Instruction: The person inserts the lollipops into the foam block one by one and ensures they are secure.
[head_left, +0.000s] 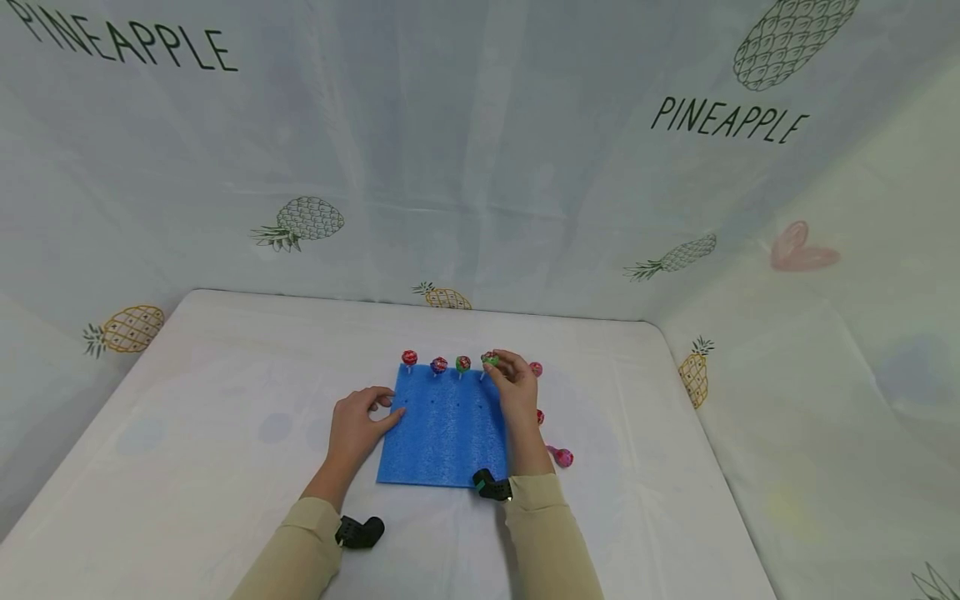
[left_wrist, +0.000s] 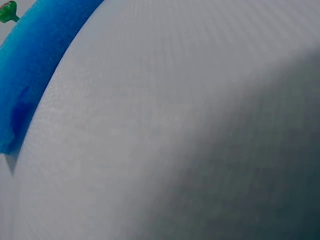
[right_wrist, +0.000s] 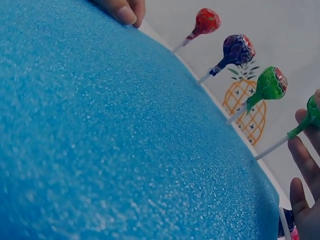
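Note:
A blue foam board [head_left: 442, 442] lies on the table with several lollipops standing along its far edge. From the left come a red lollipop [right_wrist: 207, 21], a purple one [right_wrist: 237, 50] and a green one [right_wrist: 271, 84]. My right hand [head_left: 516, 387] holds the head of another green lollipop [right_wrist: 311, 114] at the far right; its white stick meets the board's edge. At the board's left edge, my left hand [head_left: 360, 425] grips with the thumb on top; its other fingertips are partly hidden. The left wrist view shows only the board and a green lollipop [left_wrist: 8, 12].
Right of the board lie a pink lollipop [head_left: 564, 457], a red one [head_left: 540, 417] and another pinkish one [head_left: 536, 368], partly hidden by my right hand and arm. A white cloth covers the table [head_left: 247, 375]. A pineapple-print curtain [head_left: 480, 167] hangs behind it.

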